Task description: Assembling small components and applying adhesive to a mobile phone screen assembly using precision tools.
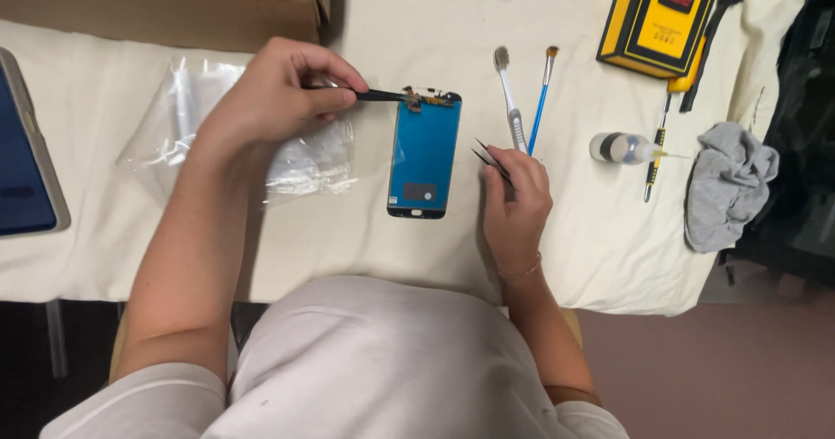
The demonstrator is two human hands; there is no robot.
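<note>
Left hand (278, 100) grip pinches a black flat tool (381, 96), tip at the top edge of the blue phone screen panel (424, 154) lying mid-desk (391, 247). Right hand (515, 200) grip pinches black tweezers (492, 160) beside it. Step looks like prying at the top connector; next needs steady tip control. Connector detail too small to tell.

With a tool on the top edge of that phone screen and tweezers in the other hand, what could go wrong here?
The left hand presses a black tool at the phone screen panel's top connector; a slip might tear it. The panel lies unclamped and could slide. The tweezers in the right hand point toward the panel and could scratch it.
</note>
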